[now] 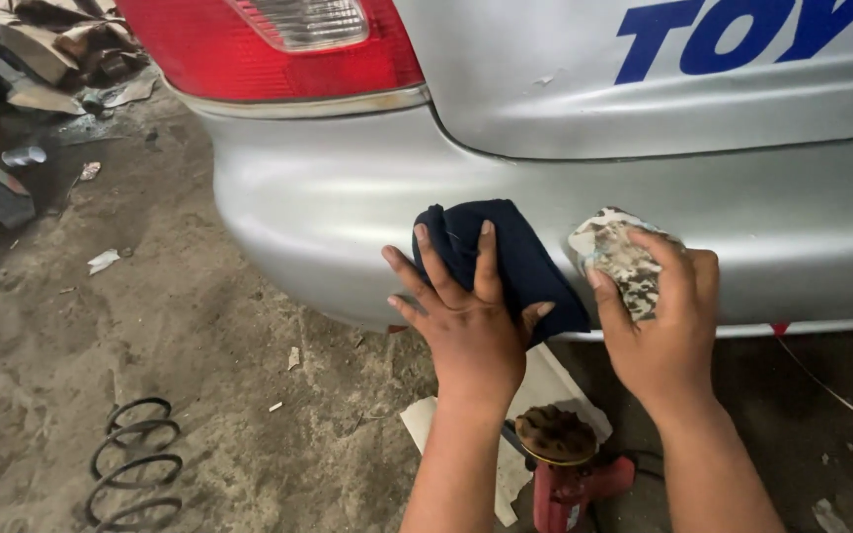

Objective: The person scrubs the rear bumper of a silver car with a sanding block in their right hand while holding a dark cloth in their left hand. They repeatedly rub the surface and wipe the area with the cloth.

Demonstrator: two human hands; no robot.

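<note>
Head view looks down at the rear corner of a silver car, so left to right runs along its bumper (pixel 348 197). At far left a black coil spring (pixel 135 464) lies on the dusty floor (pixel 199 326), well apart from the work. Above the bumper's left end sits the red tail light (pixel 249 49).

Next comes the left hand (pixel 466 326): fingers spread flat, palm pressing a dark blue cloth (pixel 515 257) against the bumper's lower face, near its bottom edge. Nothing is pinched; the cloth is held only by pressure.

Below, between the forearms, a red power polisher (pixel 570 474) with a worn brown pad rests on a sheet of pale paper (pixel 545 395) on the floor.

At right, the right hand (pixel 668 326) curls its fingers over a mottled, paint-stained block (pixel 619 257), probably abrasive paper folded around a pad, held flat against the bumper just beside the cloth.

To do this well, I judge the block should stay flat on the curved panel with even pressure, stroking along the bumper's length, not digging in with an edge, while the cloth wipes residue close behind.
</note>
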